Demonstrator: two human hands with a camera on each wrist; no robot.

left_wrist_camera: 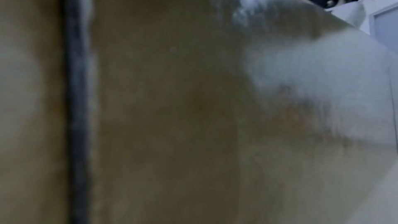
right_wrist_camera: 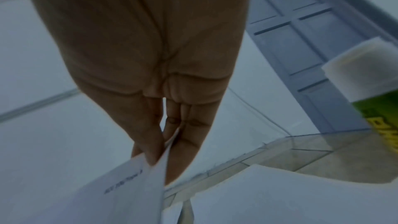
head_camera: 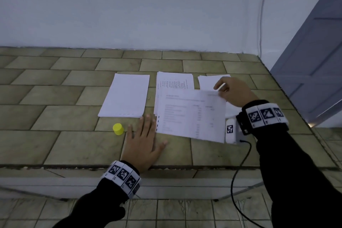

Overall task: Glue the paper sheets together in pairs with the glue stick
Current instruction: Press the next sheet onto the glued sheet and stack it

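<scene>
A printed paper sheet (head_camera: 192, 114) hangs tilted above the middle printed stack (head_camera: 174, 82). My right hand (head_camera: 219, 89) pinches its far right corner between thumb and fingers, as the right wrist view shows (right_wrist_camera: 159, 156). To the left lies a blank stack (head_camera: 125, 96); a third stack (head_camera: 208, 81) lies behind the right hand. My left hand (head_camera: 144, 140) rests flat on the tiled table (head_camera: 64, 144), fingers straight, beside the sheet's near left corner. The yellow cap (head_camera: 118, 129) stands left of it. The uncapped green glue stick (right_wrist_camera: 364, 83) shows only in the right wrist view, apart from the hand.
The table's front edge (head_camera: 185, 167) runs just under my left wrist. A black cable (head_camera: 240, 163) hangs from the right wrist over that edge. A grey door (head_camera: 311, 61) stands past the table's right side. The left wrist view is a blur of table surface.
</scene>
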